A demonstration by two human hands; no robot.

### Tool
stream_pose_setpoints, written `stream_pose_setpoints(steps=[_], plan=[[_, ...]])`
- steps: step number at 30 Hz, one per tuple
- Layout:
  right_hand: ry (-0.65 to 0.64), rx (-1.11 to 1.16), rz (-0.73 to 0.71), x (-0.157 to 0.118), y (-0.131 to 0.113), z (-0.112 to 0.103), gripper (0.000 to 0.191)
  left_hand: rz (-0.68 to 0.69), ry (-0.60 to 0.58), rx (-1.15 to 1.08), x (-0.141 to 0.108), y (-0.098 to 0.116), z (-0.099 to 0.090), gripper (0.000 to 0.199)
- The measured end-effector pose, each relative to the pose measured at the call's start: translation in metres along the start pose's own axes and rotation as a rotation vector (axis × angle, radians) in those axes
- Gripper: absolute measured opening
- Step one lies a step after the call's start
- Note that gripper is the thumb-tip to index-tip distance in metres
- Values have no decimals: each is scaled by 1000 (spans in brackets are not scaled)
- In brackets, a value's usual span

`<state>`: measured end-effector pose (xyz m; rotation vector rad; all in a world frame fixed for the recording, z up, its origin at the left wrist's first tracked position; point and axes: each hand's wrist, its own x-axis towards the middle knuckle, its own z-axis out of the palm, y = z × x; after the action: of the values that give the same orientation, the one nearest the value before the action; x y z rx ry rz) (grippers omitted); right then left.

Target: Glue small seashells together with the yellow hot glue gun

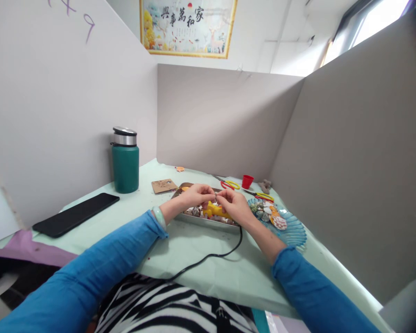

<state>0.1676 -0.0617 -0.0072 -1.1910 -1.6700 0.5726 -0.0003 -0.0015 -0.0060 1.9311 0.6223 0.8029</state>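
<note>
My left hand [201,195] and my right hand [233,203] meet fingertip to fingertip above a metal tray [208,224]. Both are closed in a pinch around something tiny between them, too small to name. Below my fingers, a yellow hot glue gun [213,211] lies in the tray among several shells [194,211]. From the tray's right side a black cord [211,255] runs toward my lap. Just right of my right hand stands a blue scalloped glass plate [296,231] with shells [279,222] on it.
Behind the tray are two pairs of scissors [230,185] [263,196] and a red cup [247,181]. A brown card [164,186] lies left of them. A green bottle [125,166] and a black phone [78,213] occupy the left. Grey partitions [222,120] enclose the table.
</note>
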Motion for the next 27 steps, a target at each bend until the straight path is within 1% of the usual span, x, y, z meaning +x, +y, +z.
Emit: stream_pose_setpoints(steps=[3,6,8,10,11,13,15,18,21,23,25,27], plan=[[17,-50,-22,-1,0,1,15,5,4,46,0,0,1,27],[3,-96,6,0,-2,-2,18,2,35,61,0,1,1,22],[-5,-201,2,2,0,-5,20,-12,73,52,1,1,0,16],[-20,-381,-34,3,4,-10,21,-29,121,28,2,0,-2,11],[-40,-474,-48,4,6,-12,21,-32,143,8,3,-1,-3,9],[-123,-615,-46,4,11,-15,24,-32,191,-45,5,-3,-5,8],[-202,-687,-23,3,14,-16,30,-37,245,-93,6,-5,-7,9],[-239,-733,-6,1,14,-15,37,-49,327,-162,6,-3,-9,10],[-232,-733,-15,0,13,-14,31,-30,376,-224,4,1,-10,9],[-204,-671,-24,2,15,-13,24,-23,420,-277,3,2,-12,8],[-149,-529,-7,6,19,-14,20,-38,472,-342,3,4,-13,9],[-68,-308,56,9,20,-16,22,-60,502,-394,3,4,-14,11]])
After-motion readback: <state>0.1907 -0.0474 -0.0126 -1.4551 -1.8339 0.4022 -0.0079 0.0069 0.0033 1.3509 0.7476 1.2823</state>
